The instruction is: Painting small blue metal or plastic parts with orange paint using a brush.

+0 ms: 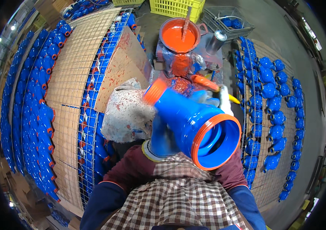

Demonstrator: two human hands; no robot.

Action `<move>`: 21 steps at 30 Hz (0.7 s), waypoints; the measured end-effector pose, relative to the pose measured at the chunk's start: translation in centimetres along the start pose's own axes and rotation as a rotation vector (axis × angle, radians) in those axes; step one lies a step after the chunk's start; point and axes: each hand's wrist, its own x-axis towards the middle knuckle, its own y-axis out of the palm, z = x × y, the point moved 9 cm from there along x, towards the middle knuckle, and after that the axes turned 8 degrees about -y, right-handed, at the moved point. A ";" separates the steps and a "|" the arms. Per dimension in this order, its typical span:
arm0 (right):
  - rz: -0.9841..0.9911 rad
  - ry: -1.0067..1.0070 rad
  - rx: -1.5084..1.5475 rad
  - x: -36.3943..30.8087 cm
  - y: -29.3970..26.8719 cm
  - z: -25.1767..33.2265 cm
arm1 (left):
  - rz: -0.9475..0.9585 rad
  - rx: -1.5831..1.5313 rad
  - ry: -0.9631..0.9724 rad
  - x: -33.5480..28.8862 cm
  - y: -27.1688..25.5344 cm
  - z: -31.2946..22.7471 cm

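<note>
My left hand (160, 138), in a blue glove blurred by motion, grips a glossy blue pipe fitting (182, 115) from below, its fingers partly hidden. The fitting is tilted: its wide mouth with an orange rim faces me at the lower right, and its narrower orange threaded end points up and left. Just beyond the fitting, my right hand (225, 100), in a white and blue glove, is closed around a paintbrush (205, 82). Orange paint coats the brush head, which points left; its yellow handle sticks out to the right.
Ahead stands a pot of orange paint (169, 37) with a stick (186, 26) in it, beside a spray can (216, 41). A paint-spotted cloth (126, 111) hangs at the left. Wire racks (90, 65) with several blue fittings flank me. Yellow crates (174, 8) and a grey crate (243, 31) stand behind.
</note>
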 end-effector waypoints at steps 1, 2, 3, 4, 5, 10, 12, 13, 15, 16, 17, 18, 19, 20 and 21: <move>-0.032 -0.029 -0.011 -0.1 -0.5 1.2 | 0.085 -0.044 -0.018 0.7 1.6 -0.9; 0.048 -0.260 0.036 1.8 -1.7 3.2 | 0.260 -0.356 -0.246 1.2 4.3 -0.9; -0.077 -0.812 -0.215 3.7 -6.1 7.4 | 0.279 -0.363 -0.277 1.7 4.5 -0.5; 0.093 -0.599 -0.072 1.2 -1.2 8.6 | 0.207 -0.128 -0.286 1.5 3.1 -0.3; 0.149 -0.661 -0.021 1.2 -0.7 9.8 | 0.132 0.106 -0.295 1.3 1.4 -0.2; 0.215 -0.945 -0.923 -2.8 5.5 14.3 | -0.145 1.391 0.177 0.8 2.2 -4.1; 0.297 -0.949 -1.204 -3.1 7.9 13.6 | -0.116 1.696 0.286 1.1 3.9 -3.9; 0.334 -0.947 -1.336 -3.1 8.7 13.1 | -0.088 2.002 0.409 1.2 5.0 -3.4; 0.406 -0.961 -1.590 -2.4 9.3 11.5 | -0.097 2.112 0.429 1.5 5.3 -3.0; 0.438 -1.085 -1.664 -3.3 10.0 11.3 | -0.078 2.165 0.418 1.5 5.7 -2.9; 0.471 -1.210 -1.735 -4.3 10.6 11.0 | -0.060 2.217 0.406 1.5 5.8 -2.8; 0.474 -1.210 -1.735 -4.7 10.8 11.0 | -0.063 2.217 0.406 1.5 5.8 -3.0; 0.432 -1.190 -1.771 -4.8 10.9 11.1 | -0.047 2.236 0.415 1.4 5.9 -2.9; 0.390 -1.170 -1.807 -4.9 10.8 11.2 | -0.031 2.255 0.425 1.4 6.0 -2.9; 0.397 -1.172 -1.805 -5.1 10.8 11.1 | -0.038 2.256 0.426 1.4 5.8 -3.0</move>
